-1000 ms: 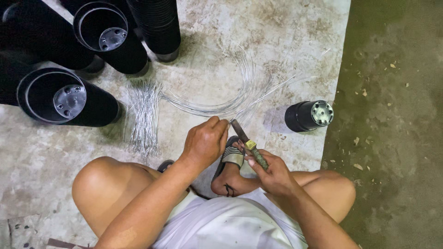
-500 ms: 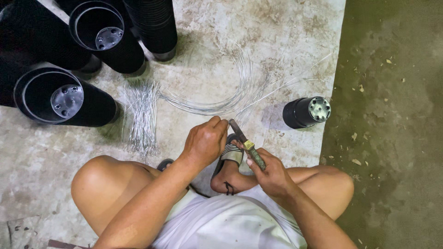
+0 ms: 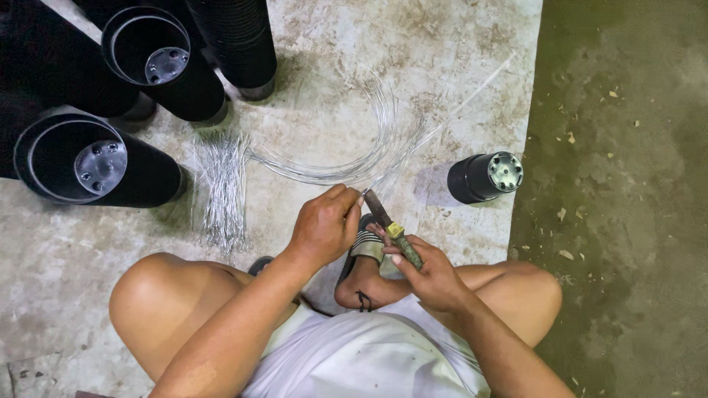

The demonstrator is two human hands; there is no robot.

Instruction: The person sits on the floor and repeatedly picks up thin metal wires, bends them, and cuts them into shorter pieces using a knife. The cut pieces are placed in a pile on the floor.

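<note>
Wire [image 3: 346,171], a thin silvery bundle, curves across the concrete floor [image 3: 457,44] from the pile of cut pieces at left round to the hands near the middle. Left hand [image 3: 324,225] is closed over the wire end, fingers curled down on it, just left of the tool's nose. Right hand [image 3: 435,276] is wrapped round the cutters [image 3: 394,232], a plier-type tool with yellowish-green handle, dark nose pointing far-left toward the left hand. Whether the cutting end is open or closed on the wire cannot be told; the left hand covers it. Person sits low, knees apart, one sandalled foot [image 3: 361,258] under the hands.

Pile of cut wire pieces [image 3: 221,191] lies on the floor left of the hands, short straight lengths, roughly parallel. Black plastic pots [image 3: 158,63] stacked on their sides at far left, open mouths showing the drain holes; another stack [image 3: 81,158] nearer. One small black pot [image 3: 483,177] lies alone on its side right of the wire curve. Darker greenish floor strip at far right, with scattered chips.

Step in hand, judged: cutting a short length off the wire end, left hand feeding and steadying, right hand working the tool. Next move likely calls for a squeeze of the handles with the wire seated square in the nose, then the left hand keeping hold of the cut piece so it doesn't spring off.
</note>
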